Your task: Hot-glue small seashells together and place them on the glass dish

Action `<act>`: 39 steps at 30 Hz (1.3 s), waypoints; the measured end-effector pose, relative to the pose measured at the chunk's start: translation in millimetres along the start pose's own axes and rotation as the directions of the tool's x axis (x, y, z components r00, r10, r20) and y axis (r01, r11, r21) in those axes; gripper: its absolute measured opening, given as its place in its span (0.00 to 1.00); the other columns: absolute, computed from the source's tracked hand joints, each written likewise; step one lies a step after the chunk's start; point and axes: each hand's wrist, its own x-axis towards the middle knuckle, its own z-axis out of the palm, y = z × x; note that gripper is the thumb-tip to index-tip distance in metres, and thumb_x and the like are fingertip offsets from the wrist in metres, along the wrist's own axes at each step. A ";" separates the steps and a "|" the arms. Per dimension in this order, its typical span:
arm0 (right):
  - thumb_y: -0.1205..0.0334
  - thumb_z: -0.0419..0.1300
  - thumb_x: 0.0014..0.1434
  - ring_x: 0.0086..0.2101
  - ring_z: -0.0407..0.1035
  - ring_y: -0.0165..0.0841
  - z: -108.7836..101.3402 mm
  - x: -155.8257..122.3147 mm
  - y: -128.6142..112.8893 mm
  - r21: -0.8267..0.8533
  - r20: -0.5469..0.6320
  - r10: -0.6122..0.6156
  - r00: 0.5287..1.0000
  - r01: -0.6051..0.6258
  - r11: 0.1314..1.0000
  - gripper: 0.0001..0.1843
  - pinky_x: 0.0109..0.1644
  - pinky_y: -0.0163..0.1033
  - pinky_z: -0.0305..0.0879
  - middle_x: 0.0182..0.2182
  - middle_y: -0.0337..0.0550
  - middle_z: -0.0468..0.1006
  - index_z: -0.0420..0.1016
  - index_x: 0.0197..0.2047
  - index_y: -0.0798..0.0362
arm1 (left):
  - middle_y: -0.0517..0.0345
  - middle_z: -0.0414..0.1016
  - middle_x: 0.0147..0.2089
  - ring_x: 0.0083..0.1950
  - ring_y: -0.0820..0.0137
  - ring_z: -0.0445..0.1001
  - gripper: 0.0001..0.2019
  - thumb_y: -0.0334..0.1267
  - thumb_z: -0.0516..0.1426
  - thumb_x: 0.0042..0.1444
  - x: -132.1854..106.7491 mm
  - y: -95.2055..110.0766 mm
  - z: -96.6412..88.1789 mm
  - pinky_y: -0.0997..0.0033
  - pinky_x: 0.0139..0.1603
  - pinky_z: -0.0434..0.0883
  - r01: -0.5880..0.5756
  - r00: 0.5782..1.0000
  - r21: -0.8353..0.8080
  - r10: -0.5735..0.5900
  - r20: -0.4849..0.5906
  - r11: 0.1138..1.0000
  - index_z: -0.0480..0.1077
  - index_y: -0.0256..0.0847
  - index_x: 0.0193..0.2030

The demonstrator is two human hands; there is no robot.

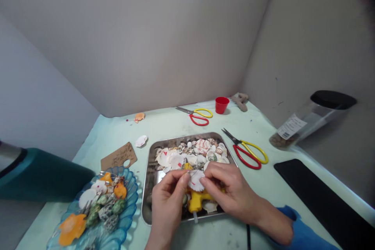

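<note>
Both my hands meet over the near half of a metal tray (pixel 149 187) filled with several seashells. My left hand (pixel 168 199) and my right hand (pixel 231 191) pinch the same white scallop shell (pixel 195 181) from either side, fingers closed on its edges. Just beneath the shell lies a yellow glue gun (pixel 197 200) inside the tray, its nozzle pointing toward me. A heap of white and patterned shells (pixel 193 152) fills the tray's far half.
A blue glass dish (pixel 129 218) of coloured shells sits at the left. Two red-and-yellow scissors (pixel 249 152) (pixel 199 115), a red cup (pixel 222 104), a brown card (pixel 118 156), loose shells (pixel 141 140), a tilted jar (pixel 310 119) and a black slab (pixel 319 199) lie around.
</note>
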 end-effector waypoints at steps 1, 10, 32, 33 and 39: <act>0.65 0.51 0.61 0.23 0.57 0.27 0.0 -0.1 0.4 0.000 0.001 0.002 1.000 -0.002 1.000 0.14 0.28 0.34 0.51 0.21 0.36 0.62 0.59 0.24 0.54 | 0.57 0.78 0.28 0.29 0.72 0.72 0.10 0.43 0.64 0.45 -0.1 -0.1 -0.4 0.77 0.31 0.70 -0.003 1.000 0.015 0.003 -0.003 1.000 0.77 0.38 0.30; 0.64 0.51 0.63 0.24 0.59 0.27 0.7 1.1 3.5 0.032 -0.024 0.043 0.999 -0.042 0.999 0.14 0.29 0.34 0.53 0.22 0.37 0.64 0.62 0.25 0.54 | 0.54 0.80 0.42 0.39 0.68 0.75 0.14 0.41 0.64 0.46 -0.6 3.4 1.8 0.76 0.39 0.71 -0.025 1.000 0.042 0.025 0.003 0.999 0.78 0.42 0.41; 0.64 0.53 0.62 0.24 0.58 0.26 0.2 2.0 1.0 0.025 0.062 -0.050 0.997 0.048 0.999 0.12 0.29 0.33 0.52 0.22 0.36 0.64 0.64 0.26 0.55 | 0.58 0.78 0.28 0.28 0.73 0.72 0.07 0.40 0.62 0.48 -2.0 0.6 0.0 0.80 0.29 0.69 -0.120 0.992 0.101 0.117 0.039 0.988 0.77 0.39 0.30; 0.64 0.53 0.62 0.24 0.58 0.26 -0.1 1.8 0.9 0.023 0.066 -0.052 0.996 0.051 0.998 0.12 0.29 0.33 0.52 0.22 0.36 0.64 0.64 0.26 0.55 | 0.58 0.77 0.28 0.28 0.73 0.71 0.07 0.40 0.62 0.48 -2.6 0.6 -0.4 0.80 0.29 0.69 -0.124 0.992 0.108 0.120 0.039 0.986 0.77 0.39 0.30; 0.65 0.52 0.62 0.24 0.58 0.26 0.0 1.0 0.6 0.028 0.059 -0.041 0.997 0.040 0.999 0.13 0.29 0.33 0.52 0.21 0.35 0.62 0.62 0.25 0.54 | 0.56 0.80 0.33 0.34 0.68 0.75 0.07 0.40 0.61 0.49 -1.6 3.6 -1.2 0.75 0.36 0.71 -0.169 0.986 0.230 0.164 0.041 0.958 0.79 0.42 0.32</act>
